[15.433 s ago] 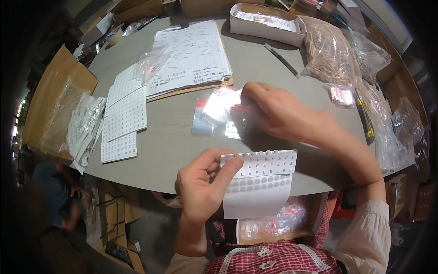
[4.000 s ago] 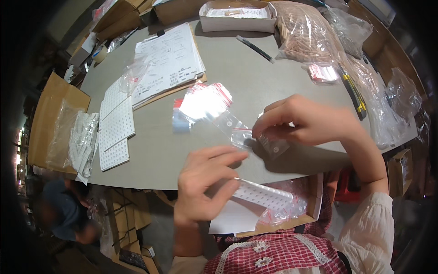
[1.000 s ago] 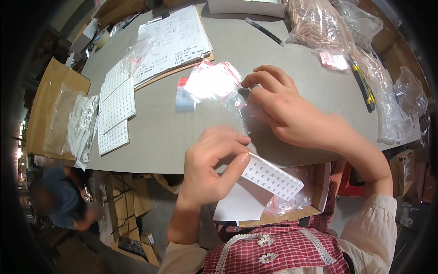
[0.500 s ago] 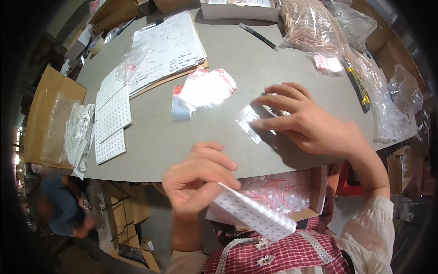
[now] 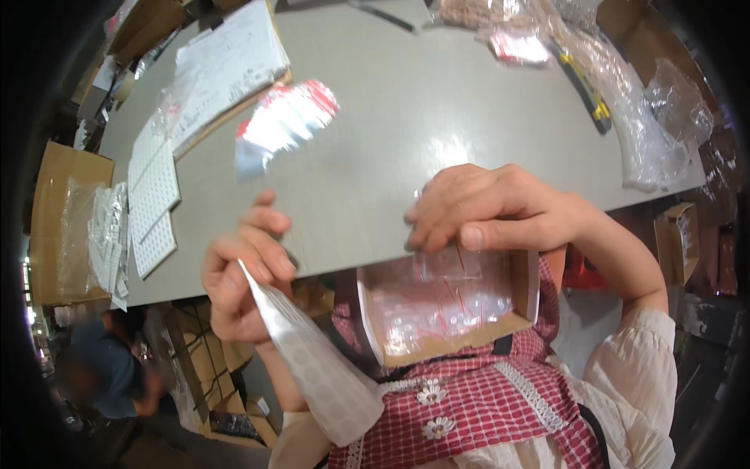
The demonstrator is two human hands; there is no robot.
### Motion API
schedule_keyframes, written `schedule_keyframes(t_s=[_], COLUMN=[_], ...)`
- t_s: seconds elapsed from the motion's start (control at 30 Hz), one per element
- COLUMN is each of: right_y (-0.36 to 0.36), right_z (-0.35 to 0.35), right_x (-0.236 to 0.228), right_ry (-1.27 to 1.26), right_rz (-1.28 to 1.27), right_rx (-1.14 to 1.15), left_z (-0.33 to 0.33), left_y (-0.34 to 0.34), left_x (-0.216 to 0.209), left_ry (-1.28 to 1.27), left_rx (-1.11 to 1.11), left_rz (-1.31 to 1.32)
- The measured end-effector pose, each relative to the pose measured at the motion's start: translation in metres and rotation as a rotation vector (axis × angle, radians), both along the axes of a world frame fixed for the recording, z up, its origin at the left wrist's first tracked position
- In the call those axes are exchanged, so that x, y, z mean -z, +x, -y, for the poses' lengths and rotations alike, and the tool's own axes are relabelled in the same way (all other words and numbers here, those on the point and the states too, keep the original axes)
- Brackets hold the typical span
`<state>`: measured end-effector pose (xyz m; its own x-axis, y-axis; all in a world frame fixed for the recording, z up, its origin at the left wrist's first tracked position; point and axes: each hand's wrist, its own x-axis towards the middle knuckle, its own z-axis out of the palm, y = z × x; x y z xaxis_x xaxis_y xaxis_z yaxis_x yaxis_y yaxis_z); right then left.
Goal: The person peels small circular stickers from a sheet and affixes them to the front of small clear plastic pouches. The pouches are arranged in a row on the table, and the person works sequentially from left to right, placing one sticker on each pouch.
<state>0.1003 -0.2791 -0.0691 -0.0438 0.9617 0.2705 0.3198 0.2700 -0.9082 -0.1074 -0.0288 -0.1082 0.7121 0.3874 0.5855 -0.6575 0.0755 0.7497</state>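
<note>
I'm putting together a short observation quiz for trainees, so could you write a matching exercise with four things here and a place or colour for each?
1. Sticker sheet
2. Utility knife
3. Open box
4. Fanned pile of red-edged bags

A. Below the near edge of the table
B. Beside the stacked papers
C. Held in the left hand
D. Black and yellow

Pairs: 1-C, 2-D, 3-A, 4-B
</note>
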Motion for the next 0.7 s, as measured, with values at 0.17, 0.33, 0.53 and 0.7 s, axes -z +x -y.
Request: schedule_keyframes(t_s=[0.17,0.33,0.53,0.7], right_y=[-0.024,-0.033,-0.026,-0.018], right_z=[0.019,-0.005,-0.04,-0.05], right_x=[-0.013,-0.039,-0.013,-0.02], right_ry=[-0.208,-0.172,0.028,-0.076], right_rz=[-0.557,-0.184,0.179,0.008], right_rx=[0.008,0.343,0.407,0.353], left_z=[0.004,0.029,0.042,0.039], left_y=[-0.004,0.011,0.017,0.016], left_x=[0.004,-0.009,-0.031,-0.043], left_ry=[0.032,0.016,-0.031,-0.072], left_rx=[-0.123,-0.307,-0.343,-0.164], left_rz=[-0.108,-0.201,-0.444,-0.621])
